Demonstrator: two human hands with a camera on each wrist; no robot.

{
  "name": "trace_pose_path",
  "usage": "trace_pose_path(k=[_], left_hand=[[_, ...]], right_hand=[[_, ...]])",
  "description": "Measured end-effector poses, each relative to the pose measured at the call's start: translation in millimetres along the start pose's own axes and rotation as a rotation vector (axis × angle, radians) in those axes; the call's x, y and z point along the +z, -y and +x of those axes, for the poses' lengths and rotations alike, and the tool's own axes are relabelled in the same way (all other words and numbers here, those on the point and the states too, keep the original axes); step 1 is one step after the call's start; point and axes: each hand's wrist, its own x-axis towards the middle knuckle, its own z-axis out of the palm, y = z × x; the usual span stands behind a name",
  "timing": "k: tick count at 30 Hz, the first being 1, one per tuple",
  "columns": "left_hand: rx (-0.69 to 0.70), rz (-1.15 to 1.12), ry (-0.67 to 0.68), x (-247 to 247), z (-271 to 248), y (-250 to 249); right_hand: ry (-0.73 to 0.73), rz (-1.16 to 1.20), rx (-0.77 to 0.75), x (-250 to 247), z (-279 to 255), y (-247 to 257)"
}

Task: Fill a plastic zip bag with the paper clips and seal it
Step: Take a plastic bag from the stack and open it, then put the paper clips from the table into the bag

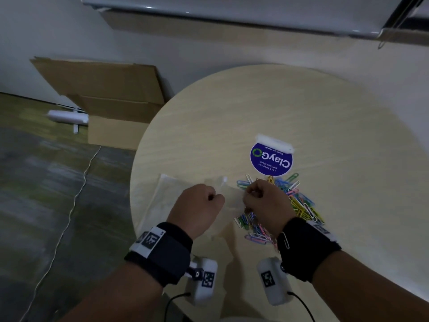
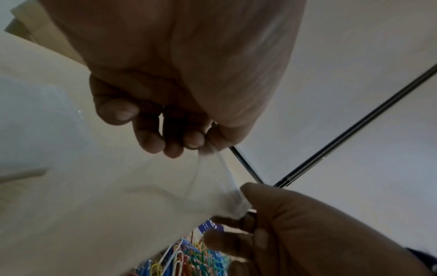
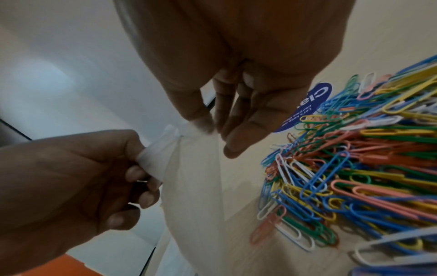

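A clear plastic zip bag [image 1: 233,197] hangs between my two hands above the round table [image 1: 232,108]. My left hand [image 1: 199,203] pinches the bag's top edge at one end, fingers curled. My right hand [image 1: 262,198] pinches the other end of that edge with thumb and fingertips. In the right wrist view the bag [image 3: 196,186] droops down from both pinches, and the left hand [image 3: 71,179] holds a bunched white strip of it. A heap of coloured paper clips [image 1: 290,205] lies on the table under and right of my right hand, seen close as clips [image 3: 354,168].
A round blue sticker [image 1: 271,159] with white print lies behind the clips. A stack of more clear bags [image 1: 160,201] sits at the table's left edge. Flattened cardboard boxes [image 1: 111,98] lean on the wall at left, and a cable [image 1: 69,210] runs across the floor.
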Motion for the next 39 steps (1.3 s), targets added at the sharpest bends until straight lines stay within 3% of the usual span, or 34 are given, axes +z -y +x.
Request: trace_pose_path(k=[4, 7, 10, 14, 18, 23, 25, 28, 30, 32, 39], left_hand=[[-0.031, 0.015, 0.007, 1.7, -4.3, -1.9], [-0.059, -0.044, -0.073, 1.1, -2.1, 8.3], [-0.001, -0.075, -0.155, 4.4, -4.6, 20.0], [-0.015, -0.121, 0.009, 14.1, -9.7, 37.2], [0.007, 0.16, 0.131, 20.9, -7.5, 47.0], [0.022, 0.103, 0.054, 32.4, 0.2, 58.2], [0.021, 0.114, 0.039, 33.2, 0.4, 59.2], [0.008, 0.143, 0.08, 30.4, 0.1, 57.9], [0.023, 0.16, 0.078, 29.1, 0.6, 56.8], [0.035, 0.166, 0.069, 30.1, 1.3, 56.1], [0.05, 0.165, 0.073, 36.8, 2.5, 51.4]], right_hand=[[-0.02, -0.105, -0.102, 2.1, -2.7, 2.9], [-0.054, -0.107, -0.052, 1.4, -0.4, -4.9], [-0.051, -0.07, -0.054, 4.7, 0.2, -8.3], [-0.063, -0.092, -0.127, 9.2, -2.3, -3.4], [-0.03, -0.081, -0.153, 11.8, -5.6, 2.4], [0.0, -0.078, -0.158, 15.2, -4.3, 2.4], [-0.025, -0.119, -0.138, 5.7, -3.0, -5.0], [-0.241, -0.322, -0.034, -38.1, 3.9, -43.2], [-0.304, -0.524, 0.188, -71.8, 9.2, -76.7], [-0.266, -0.626, 0.371, -87.4, 10.4, -102.2], [-0.226, -0.701, 0.197, -56.3, 10.3, -97.9]])
